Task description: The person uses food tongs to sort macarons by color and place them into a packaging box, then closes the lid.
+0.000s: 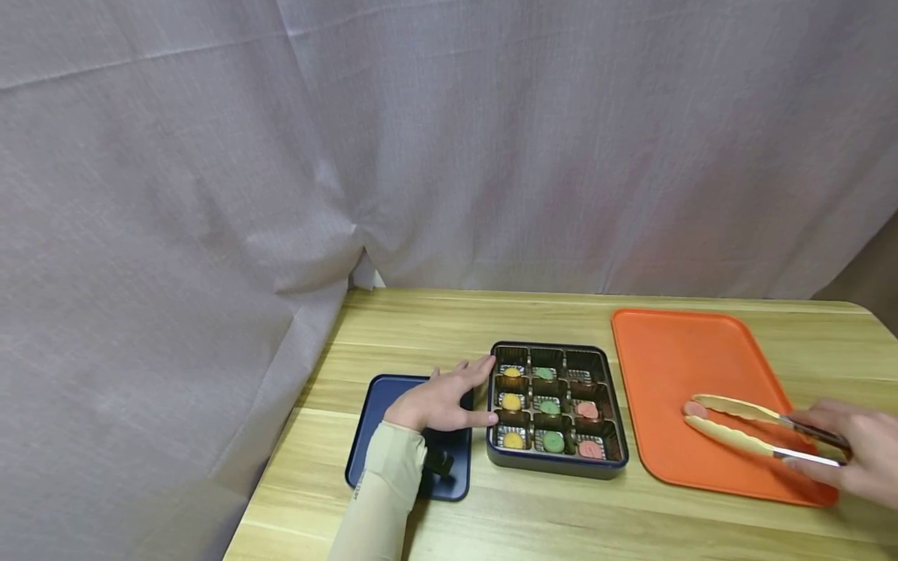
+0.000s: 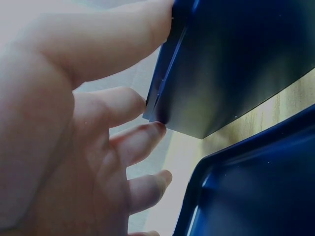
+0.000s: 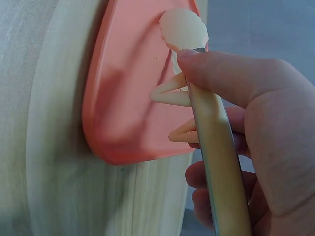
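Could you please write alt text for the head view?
A person's right hand holds tongs at a pink piece over an orange tray; the left hand touches a dark nine-compartment box. It holds three yellow pieces, three green and two pink; its far right compartment is empty. A dark blue panel lies to its left.

A pale wooden desk, its grain running from side to side, has a rounded far right corner. A grey curtain hangs behind the far edge and down along the left edge, creased, with a seam slanting across its upper left; it bunches at the far left corner. A blue lid with a raised rim lies flat near the left edge.
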The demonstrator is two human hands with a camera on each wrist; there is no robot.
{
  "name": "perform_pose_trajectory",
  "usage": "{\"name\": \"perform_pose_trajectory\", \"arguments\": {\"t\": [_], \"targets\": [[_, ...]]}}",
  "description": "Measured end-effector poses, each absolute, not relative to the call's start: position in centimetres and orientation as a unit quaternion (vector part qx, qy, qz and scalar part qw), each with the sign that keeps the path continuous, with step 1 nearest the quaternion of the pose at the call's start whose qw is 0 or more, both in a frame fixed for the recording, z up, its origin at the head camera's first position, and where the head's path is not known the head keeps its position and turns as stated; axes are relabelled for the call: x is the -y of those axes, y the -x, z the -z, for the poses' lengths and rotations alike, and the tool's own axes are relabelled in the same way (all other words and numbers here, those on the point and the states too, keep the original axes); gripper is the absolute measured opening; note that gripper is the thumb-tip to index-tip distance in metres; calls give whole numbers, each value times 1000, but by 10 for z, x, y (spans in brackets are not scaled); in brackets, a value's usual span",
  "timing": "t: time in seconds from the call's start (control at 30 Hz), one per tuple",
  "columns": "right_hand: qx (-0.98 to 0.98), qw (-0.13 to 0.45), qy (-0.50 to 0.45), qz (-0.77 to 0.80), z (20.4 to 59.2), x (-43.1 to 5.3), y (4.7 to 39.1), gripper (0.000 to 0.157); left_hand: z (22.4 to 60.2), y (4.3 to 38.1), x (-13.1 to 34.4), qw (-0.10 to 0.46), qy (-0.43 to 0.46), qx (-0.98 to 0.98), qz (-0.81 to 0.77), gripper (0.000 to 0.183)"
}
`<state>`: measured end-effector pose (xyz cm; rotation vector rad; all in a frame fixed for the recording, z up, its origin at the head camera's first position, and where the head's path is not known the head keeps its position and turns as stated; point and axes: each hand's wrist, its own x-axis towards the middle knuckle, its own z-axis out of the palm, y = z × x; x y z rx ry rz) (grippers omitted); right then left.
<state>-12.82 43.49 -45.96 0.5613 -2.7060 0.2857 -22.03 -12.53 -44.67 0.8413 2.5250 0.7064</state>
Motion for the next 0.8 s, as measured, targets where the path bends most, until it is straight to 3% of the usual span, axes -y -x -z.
{"name": "perform_pose_trajectory", "arguments": {"t": [0.8], "targets": [[958, 173, -199, -114, 459, -431, 125, 53, 446, 220, 125, 191, -303, -899, -250, 98]]}}
